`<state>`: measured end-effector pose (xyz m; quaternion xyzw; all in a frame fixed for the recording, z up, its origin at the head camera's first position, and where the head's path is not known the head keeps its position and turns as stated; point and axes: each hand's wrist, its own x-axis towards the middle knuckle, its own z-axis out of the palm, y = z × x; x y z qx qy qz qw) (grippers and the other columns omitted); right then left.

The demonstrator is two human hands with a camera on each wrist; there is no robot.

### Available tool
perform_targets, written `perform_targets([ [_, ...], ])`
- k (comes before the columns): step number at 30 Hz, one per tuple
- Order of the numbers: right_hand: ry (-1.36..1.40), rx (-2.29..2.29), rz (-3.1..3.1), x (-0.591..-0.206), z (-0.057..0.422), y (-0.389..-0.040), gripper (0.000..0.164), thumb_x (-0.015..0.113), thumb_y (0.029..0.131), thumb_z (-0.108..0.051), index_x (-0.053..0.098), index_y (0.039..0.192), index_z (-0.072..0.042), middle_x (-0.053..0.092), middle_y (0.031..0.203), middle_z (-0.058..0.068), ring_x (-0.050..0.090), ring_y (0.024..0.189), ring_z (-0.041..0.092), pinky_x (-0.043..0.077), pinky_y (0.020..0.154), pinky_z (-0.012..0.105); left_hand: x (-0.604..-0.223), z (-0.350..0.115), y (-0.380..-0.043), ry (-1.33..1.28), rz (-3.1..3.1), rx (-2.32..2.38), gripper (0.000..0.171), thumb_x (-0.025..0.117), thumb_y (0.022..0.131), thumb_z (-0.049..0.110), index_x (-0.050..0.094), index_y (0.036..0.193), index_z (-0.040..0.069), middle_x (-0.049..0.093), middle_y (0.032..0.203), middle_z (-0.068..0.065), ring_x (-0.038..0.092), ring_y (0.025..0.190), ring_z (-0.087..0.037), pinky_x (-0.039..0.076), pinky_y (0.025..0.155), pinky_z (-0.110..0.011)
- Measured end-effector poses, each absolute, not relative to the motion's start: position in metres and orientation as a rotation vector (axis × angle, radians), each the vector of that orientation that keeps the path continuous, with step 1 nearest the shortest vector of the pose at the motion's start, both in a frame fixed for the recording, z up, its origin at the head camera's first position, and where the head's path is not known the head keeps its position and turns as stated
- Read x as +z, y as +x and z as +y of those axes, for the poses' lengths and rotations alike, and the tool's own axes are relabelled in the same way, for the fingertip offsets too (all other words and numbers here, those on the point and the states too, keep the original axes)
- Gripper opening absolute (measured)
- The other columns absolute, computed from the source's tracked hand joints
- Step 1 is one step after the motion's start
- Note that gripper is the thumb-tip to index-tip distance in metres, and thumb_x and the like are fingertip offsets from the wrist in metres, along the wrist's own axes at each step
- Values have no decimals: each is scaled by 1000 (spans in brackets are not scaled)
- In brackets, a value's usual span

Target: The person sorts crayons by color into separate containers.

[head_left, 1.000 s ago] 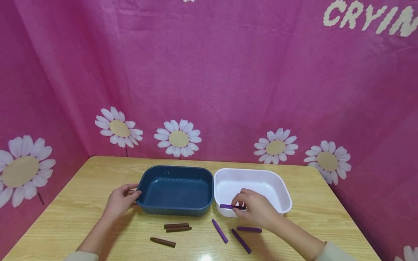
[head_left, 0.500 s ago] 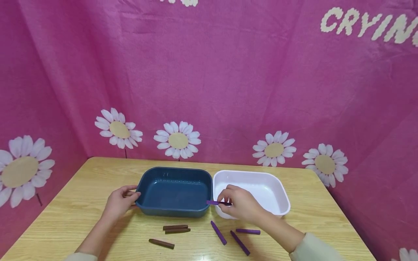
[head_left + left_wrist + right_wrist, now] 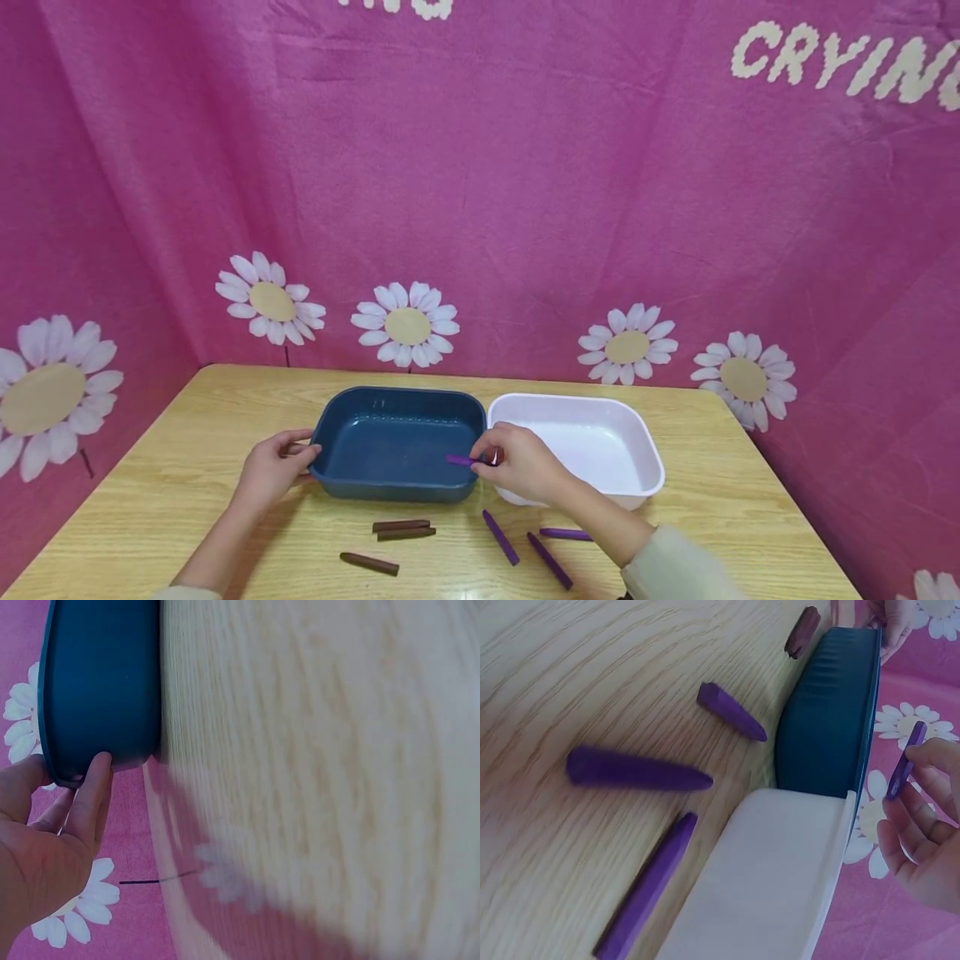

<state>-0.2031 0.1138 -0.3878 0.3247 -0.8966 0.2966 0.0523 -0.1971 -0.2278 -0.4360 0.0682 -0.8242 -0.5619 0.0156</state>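
Observation:
My right hand [image 3: 521, 462] pinches a purple crayon [image 3: 459, 459] between thumb and fingers, over the right edge of the dark blue bin [image 3: 397, 492]. In the right wrist view the held crayon [image 3: 906, 761] is raised above the bins' rims. My left hand [image 3: 273, 468] grips the blue bin's left rim, thumb at the top edge; the left wrist view shows fingers [image 3: 94, 795] against its outer wall. A white bin [image 3: 648, 450] stands right beside the blue one, partly behind my right hand.
Three purple crayons lie on the wooden table [image 3: 247, 400] before the bins, one a slanted purple crayon [image 3: 550, 560]. Left of them are three brown crayons, two side by side and a single brown crayon [image 3: 369, 564] nearer me. A pink flowered cloth [image 3: 480, 208] hangs behind.
My right hand has moved left with the purple crayon, from over the white bin's front to the blue bin's right edge. The left hand keeps its grip on the blue bin.

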Motion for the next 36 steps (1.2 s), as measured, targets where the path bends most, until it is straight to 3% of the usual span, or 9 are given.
perform_targets([
  [12, 922, 1026, -2812, -397, 86, -212, 5, 72, 80, -16, 70, 85, -13, 55, 72, -6, 45, 65, 2, 41, 58, 17, -435, -228, -195, 234, -2568, -1783, 46, 58, 92, 11, 46, 129, -12, 59, 108, -31, 67, 78, -18, 59, 70, -33],
  [27, 882, 1001, -2900, -415, 53, -226, 8, 72, 80, -18, 71, 84, -11, 60, 69, -5, 46, 62, 0, 41, 56, 16, -438, -229, -194, 247, -2573, -1762, 45, 58, 92, 12, 46, 129, -11, 60, 109, -30, 67, 78, -15, 59, 69, -33],
  [36, 828, 899, -3021, -419, 39, -230, 7, 71, 82, -19, 71, 85, -13, 67, 75, -5, 54, 67, 2, 46, 64, 18, -438, -228, -196, 235, -2545, -1772, 44, 58, 91, 12, 48, 127, -11, 62, 106, -27, 65, 78, -12, 59, 69, -32],
])
